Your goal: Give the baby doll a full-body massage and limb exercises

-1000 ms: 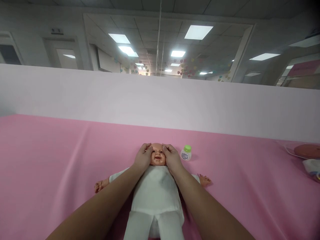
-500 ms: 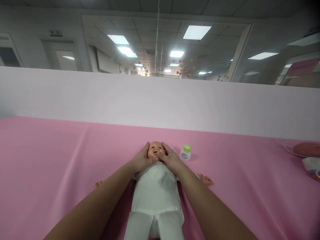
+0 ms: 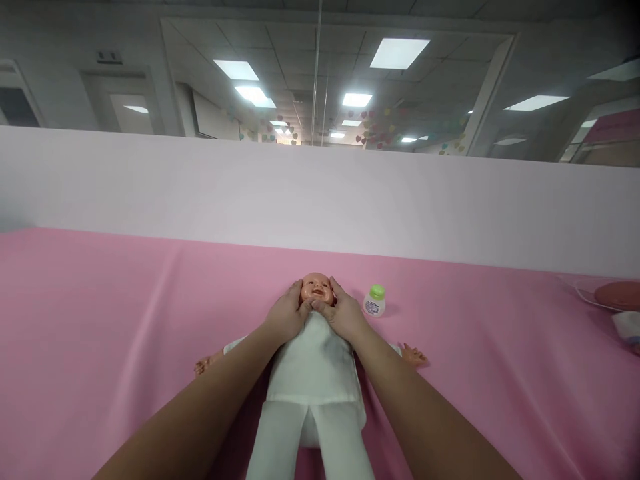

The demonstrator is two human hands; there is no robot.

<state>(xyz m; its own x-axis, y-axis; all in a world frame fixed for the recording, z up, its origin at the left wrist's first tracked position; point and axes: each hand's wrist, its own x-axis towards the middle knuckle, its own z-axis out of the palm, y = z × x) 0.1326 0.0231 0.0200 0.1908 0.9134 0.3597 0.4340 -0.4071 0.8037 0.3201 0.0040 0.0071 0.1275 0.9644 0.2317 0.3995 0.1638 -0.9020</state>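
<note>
A baby doll in white clothes lies on its back, its head toward the far side and its arms spread out to both sides. My left hand cups the left side of the doll's face, fingers along the cheek and thumb at the chin. On the opposite cheek, my right hand holds the head in the same way, its thumb meeting the other under the mouth. The doll's eyes, nose and mouth show between my hands. Just right of my right hand stands a small white bottle with a green cap.
A pink sheet covers the surface under the doll. Behind it rises a white low wall with glass above. At the far right edge lie a clear tray with a reddish-brown oval thing and a white cloth-like item.
My right thumb has moved from the doll's mouth down to its chin, and my left thumb has shifted there too. The view has tilted slightly.
</note>
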